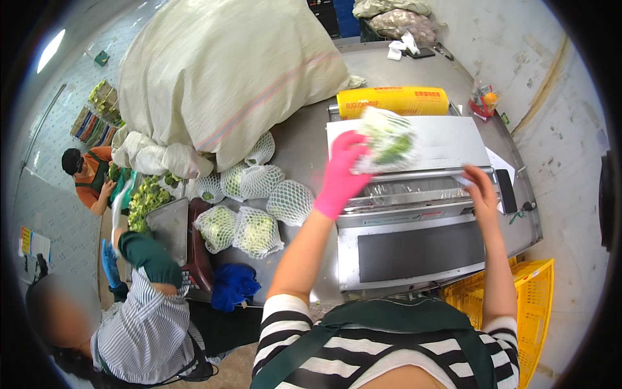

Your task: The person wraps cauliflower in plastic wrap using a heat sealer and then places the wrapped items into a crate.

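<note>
My left hand (343, 175), in a pink rubber glove, grips a pale green vegetable in a white foam net (388, 141). It holds the bundle above the white top plate (449, 138) of a cling-film wrapping machine. My bare right hand (480, 189) is at the machine's right end, fingers bent beside the front roller bar. A small whitish piece shows at its fingertips, but blur hides whether they grip it. Clear film (413, 195) lies across the slot below the bar. A yellow film roll (393, 101) sits behind the plate, and a dark pad (422, 252) lies in front.
Several foam-netted vegetables (257, 232) lie left of the machine, near a large white woven sack (233, 73). A co-worker in a striped top (146, 326) stands at left beside a scale (199, 243). A phone (506, 191) lies at right, above a yellow crate (534, 301).
</note>
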### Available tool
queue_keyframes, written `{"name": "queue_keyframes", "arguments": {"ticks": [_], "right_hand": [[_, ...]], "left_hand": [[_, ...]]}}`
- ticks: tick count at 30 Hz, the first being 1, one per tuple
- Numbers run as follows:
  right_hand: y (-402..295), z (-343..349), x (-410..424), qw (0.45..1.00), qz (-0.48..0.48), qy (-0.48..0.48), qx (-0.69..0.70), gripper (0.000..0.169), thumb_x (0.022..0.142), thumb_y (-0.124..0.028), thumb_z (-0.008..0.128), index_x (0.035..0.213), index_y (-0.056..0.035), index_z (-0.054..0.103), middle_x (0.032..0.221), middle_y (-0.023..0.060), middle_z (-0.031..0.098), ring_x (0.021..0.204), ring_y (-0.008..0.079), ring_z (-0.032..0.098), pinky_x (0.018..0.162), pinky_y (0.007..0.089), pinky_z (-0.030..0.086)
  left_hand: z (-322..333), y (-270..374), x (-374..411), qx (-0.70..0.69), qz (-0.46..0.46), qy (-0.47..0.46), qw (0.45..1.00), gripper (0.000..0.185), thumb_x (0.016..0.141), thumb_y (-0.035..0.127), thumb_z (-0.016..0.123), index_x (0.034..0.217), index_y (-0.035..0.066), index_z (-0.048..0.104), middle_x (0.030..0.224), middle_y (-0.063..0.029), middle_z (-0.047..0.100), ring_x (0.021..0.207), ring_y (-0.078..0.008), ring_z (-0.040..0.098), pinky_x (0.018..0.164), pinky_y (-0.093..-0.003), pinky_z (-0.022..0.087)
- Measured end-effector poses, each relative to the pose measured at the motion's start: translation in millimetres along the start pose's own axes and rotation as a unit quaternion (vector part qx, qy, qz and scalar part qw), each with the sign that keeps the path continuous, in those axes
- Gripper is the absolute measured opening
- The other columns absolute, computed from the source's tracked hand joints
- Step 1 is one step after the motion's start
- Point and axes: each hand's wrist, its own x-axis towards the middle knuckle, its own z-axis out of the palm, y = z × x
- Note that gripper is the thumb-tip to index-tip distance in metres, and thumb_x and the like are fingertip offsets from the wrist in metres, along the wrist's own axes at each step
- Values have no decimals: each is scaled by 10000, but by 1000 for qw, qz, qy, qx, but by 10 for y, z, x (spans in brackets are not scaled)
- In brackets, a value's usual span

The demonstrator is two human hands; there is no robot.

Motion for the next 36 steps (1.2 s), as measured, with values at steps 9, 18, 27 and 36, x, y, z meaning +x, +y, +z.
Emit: {"name": "queue_keyframes", "arguments": {"ticks": [9, 18, 27, 36], "right_hand": [[335, -104, 714, 988, 99, -54, -110, 383, 891, -347, 463, 1152, -73, 522, 1035, 94, 592, 961, 177, 547, 800, 291, 422], [669, -218, 518, 975, 109, -131, -141, 122, 786, -118, 532, 857, -20, 546, 658, 70, 567, 620, 147, 541, 567, 279, 429], [22, -930, 273, 984, -35, -57, 163, 118, 795, -2, 504, 881, 9, 583, 800, 72, 592, 750, 122, 570, 757, 279, 455], [1131, 302, 1383, 979, 6, -201, 21, 632, 796, -339, 566, 1305, -20, 370, 1312, 166, 411, 1248, 260, 353, 1023, 324, 263]], "left_hand": [[310, 161, 108, -75, -98, -222, 967, 651, 653, 75, 707, 1256, 159, 476, 1314, -117, 376, 1224, -288, 346, 1013, -364, 310], [119, 51, -305, 243, -84, -430, 866, 149, 787, 190, 558, 926, 172, 610, 750, -68, 575, 726, -264, 559, 652, -379, 449], [-306, 909, -104, -180, -207, -126, 953, 146, 840, 114, 500, 878, 28, 613, 762, -92, 612, 753, -187, 597, 698, -309, 474], [1029, -646, -102, -174, -352, -189, 900, 641, 893, 304, 484, 1389, 40, 174, 1342, -92, 395, 1195, -185, 369, 1000, -296, 277]]}}
